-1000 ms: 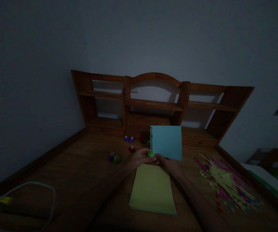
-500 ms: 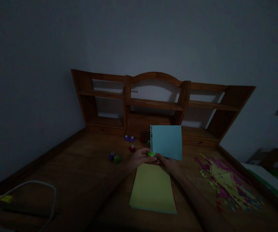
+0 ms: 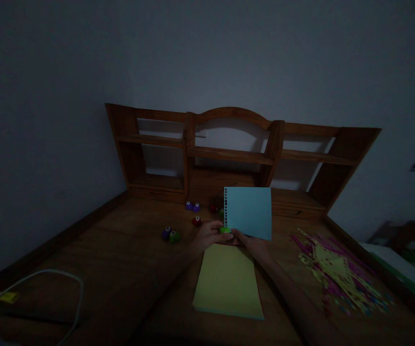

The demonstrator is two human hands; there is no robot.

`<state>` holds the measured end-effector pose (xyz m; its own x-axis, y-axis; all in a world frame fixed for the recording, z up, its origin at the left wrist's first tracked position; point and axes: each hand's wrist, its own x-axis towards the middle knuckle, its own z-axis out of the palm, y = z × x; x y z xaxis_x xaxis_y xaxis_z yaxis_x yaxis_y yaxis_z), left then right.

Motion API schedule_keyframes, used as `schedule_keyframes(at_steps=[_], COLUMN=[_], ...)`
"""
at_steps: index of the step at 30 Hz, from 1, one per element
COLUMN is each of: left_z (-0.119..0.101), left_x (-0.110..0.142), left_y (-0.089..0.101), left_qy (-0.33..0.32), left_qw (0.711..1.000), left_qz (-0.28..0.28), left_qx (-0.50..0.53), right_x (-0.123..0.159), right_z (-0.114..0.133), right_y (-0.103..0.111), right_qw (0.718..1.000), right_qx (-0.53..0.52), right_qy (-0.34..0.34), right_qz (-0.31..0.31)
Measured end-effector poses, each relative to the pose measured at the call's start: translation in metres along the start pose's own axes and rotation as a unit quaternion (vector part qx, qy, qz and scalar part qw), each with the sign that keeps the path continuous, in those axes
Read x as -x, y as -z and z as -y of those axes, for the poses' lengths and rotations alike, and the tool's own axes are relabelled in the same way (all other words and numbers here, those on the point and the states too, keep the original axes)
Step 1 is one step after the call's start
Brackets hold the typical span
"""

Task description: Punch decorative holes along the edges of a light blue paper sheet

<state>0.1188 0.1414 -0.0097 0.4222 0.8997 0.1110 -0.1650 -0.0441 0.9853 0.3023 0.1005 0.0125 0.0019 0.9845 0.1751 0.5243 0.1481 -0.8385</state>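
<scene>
In my left hand [image 3: 209, 235] a small bright green craft punch [image 3: 225, 230] is gripped, its front facing the paper. My right hand [image 3: 252, 244] pinches the lower edge of a light blue paper sheet [image 3: 249, 211], which stands tilted up behind the hands. A row of dark punched holes runs down the sheet's left edge. The right thumb is close to the punch; whether it touches is unclear. Just below both hands lies a stack of pale yellow paper [image 3: 229, 283] with coloured edges. A red craft punch [image 3: 196, 221] sits left of the left hand.
Purple punches [image 3: 192, 206], a purple one [image 3: 166, 232] and a green one [image 3: 175, 236] rest on the wooden desk [image 3: 121, 240]. Right lies a heap of yellow and pink paper strips [image 3: 332, 262]. A wooden shelf unit [image 3: 232, 154] stands behind; a white cable [image 3: 54, 271] curves front left.
</scene>
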Motion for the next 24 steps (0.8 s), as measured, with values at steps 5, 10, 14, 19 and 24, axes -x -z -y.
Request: schedule_keyframes(at_steps=[5,10,14,19,24], left_z=[-0.009,-0.007,-0.003,-0.003,0.001], left_x=[0.005,0.003,0.002,0.003,0.0], left_y=[-0.006,-0.007,-0.005,-0.005,-0.004], left_qy=[0.019,0.014,0.014,0.019,-0.007], left_qw=[1.0,0.999,1.0,1.0,1.0], left_qz=[-0.014,-0.028,-0.025,-0.009,0.002], left_qx=[0.015,-0.006,-0.013,0.003,0.004], right_x=[-0.001,-0.001,0.0,0.0,-0.003], right_z=[-0.001,-0.002,-0.003,-0.002,-0.007], right_y=[-0.001,-0.001,-0.003,-0.003,-0.001], right_qw=[1.0,1.0,0.998,0.996,0.997], right_qx=[-0.01,-0.012,-0.054,-0.084,-0.062], right_qy=[-0.021,-0.016,-0.013,-0.001,-0.049], right_qz=[-0.018,0.007,0.014,0.035,0.018])
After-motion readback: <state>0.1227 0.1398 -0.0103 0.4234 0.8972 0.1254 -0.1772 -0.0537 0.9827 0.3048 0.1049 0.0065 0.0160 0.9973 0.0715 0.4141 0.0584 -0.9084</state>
